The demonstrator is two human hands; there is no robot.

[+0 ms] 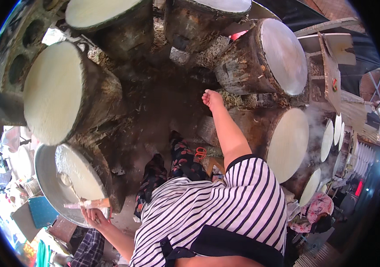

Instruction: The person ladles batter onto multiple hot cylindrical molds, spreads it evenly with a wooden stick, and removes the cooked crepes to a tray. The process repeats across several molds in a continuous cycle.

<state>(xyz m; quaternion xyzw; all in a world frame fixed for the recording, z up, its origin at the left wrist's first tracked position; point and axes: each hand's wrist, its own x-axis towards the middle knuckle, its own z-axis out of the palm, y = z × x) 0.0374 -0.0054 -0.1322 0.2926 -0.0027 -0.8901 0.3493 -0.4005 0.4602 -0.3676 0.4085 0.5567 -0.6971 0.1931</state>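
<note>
At the lower left my left hand (95,217) is closed round a flat wooden tool (99,204), its far end pale; its exact kind I cannot tell. This tool is over the near rim of a wide round metal pan (45,191) of pale, glossy liquid, in which a small round thing (64,179) sits. My right hand (211,98) is held out ahead in a loose fist, and nothing sticks out of it. Nearest to that fist is a sooty drum-like stove (243,66) with a pale, flat round top (283,58).
More round-topped drums, such as a cream one (54,93) at left and another (288,144) at right, ring the dark floor (154,102). Steam rises at the right near smaller tops (327,140). Orange-handled scissors (200,153) lie near my legs. A person in pink (317,209) is at lower right.
</note>
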